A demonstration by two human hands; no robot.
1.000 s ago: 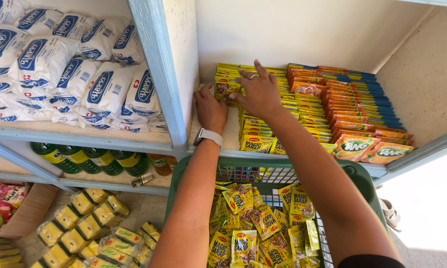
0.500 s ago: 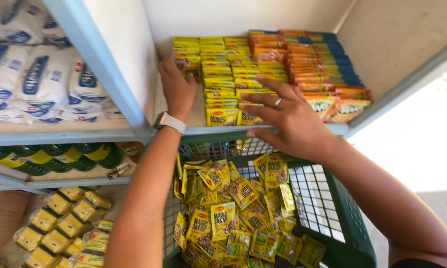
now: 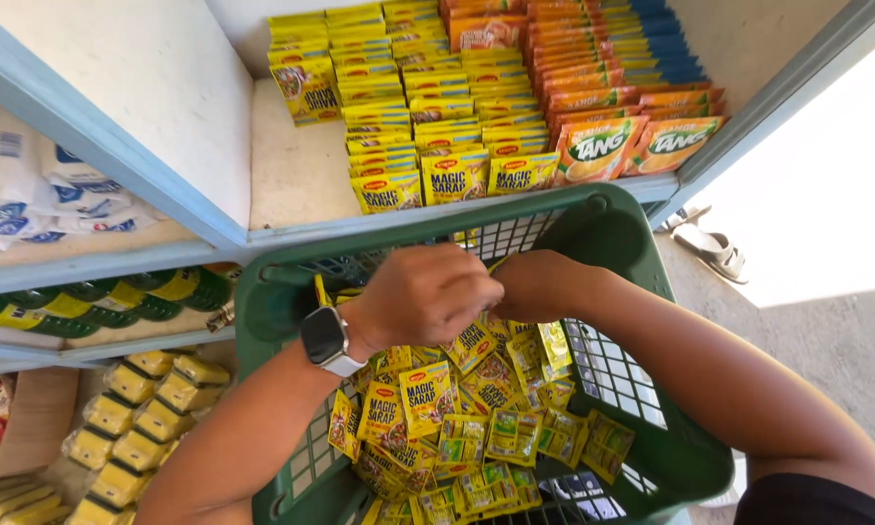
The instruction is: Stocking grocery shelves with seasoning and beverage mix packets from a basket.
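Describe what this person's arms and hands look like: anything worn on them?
Both forearms are bare. The left hand has a smartwatch at the wrist, with a dark square face and a white band. The right hand shows nothing worn from here; a dark sleeve edge shows at the upper arm.

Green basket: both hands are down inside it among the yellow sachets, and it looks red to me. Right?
Not quite. The basket is green, not red, as the head view shows. The rest holds: the left hand and right hand are together over the yellow sachets in it.

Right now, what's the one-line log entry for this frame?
left hand | over green basket | right hand | beside left | yellow sachets | heaped in basket
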